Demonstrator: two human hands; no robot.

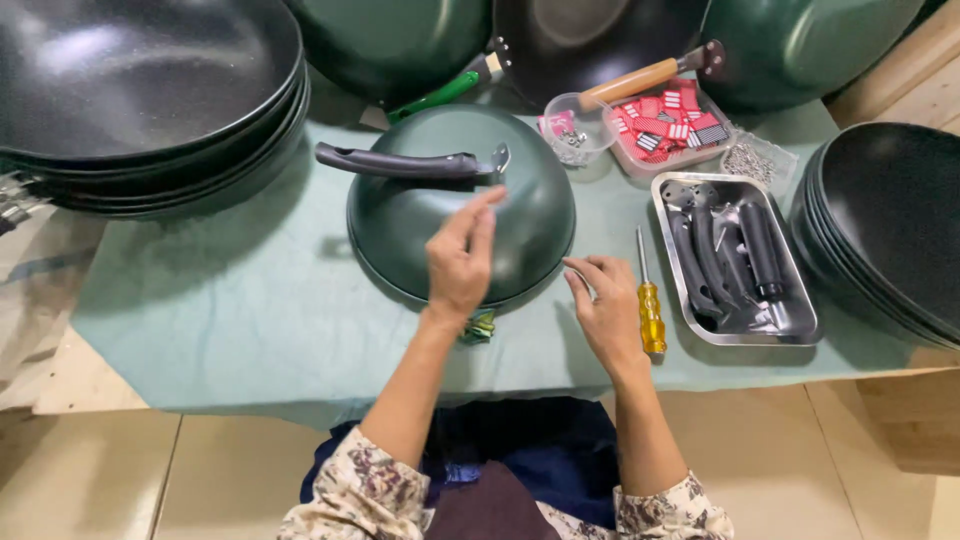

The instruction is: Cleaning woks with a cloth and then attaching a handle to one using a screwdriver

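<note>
A dark green wok [520, 215] lies upside down on the pale green cloth [250, 300], with a dark handle [400, 163] lying across its top, its metal bracket pointing right. My left hand [460, 262] rests on the wok's domed back, fingers stretched toward the bracket. My right hand [603, 305] hovers beside the wok's right rim, fingers curled; whether it pinches something small is unclear. A yellow-handled screwdriver [650, 305] lies just right of that hand.
A steel tray [800, 325] of black handles sits at right, beside stacked black pans [890, 230]. More stacked pans [140, 90] stand at far left. At the back are a clear box of red tags [670, 125], a small clear cup [575, 125], a bag of screws [752, 160] and more woks.
</note>
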